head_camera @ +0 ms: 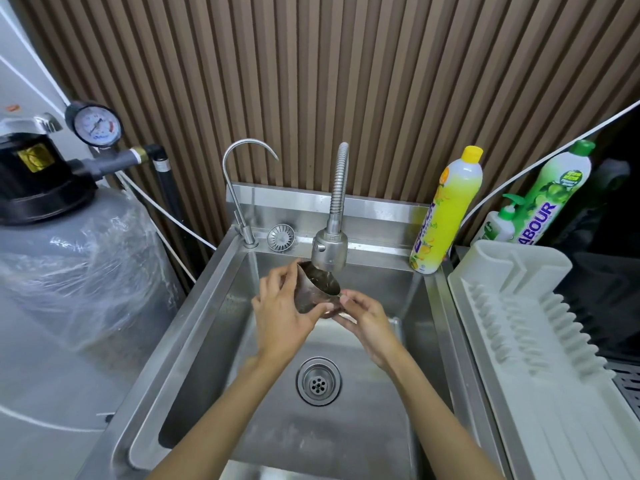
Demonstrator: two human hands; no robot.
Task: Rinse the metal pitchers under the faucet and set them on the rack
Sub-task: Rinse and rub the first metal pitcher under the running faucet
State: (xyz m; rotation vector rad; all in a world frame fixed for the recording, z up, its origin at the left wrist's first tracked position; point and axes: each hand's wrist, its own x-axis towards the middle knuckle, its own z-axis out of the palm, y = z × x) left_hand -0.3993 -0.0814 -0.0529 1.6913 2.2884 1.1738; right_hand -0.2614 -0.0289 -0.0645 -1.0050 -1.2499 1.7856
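A small metal pitcher (316, 287) is held tilted over the steel sink (194, 323), its mouth right under the faucet head (329, 252) on a flexible hose. My left hand (282, 313) wraps around its left side and bottom. The fingers of my right hand (363, 315) pinch its lower right edge. I cannot tell whether water is running. The white dish rack (540, 334) lies to the right of the sink with nothing on it.
A thin gooseneck tap (242, 188) and a loose strainer (280, 237) sit at the sink's back left. A yellow detergent bottle (446, 209) and green ones (550, 199) stand at the back right. A grey filter tank (69, 271) with a pressure gauge (94, 127) fills the left. The drain (318, 381) is open.
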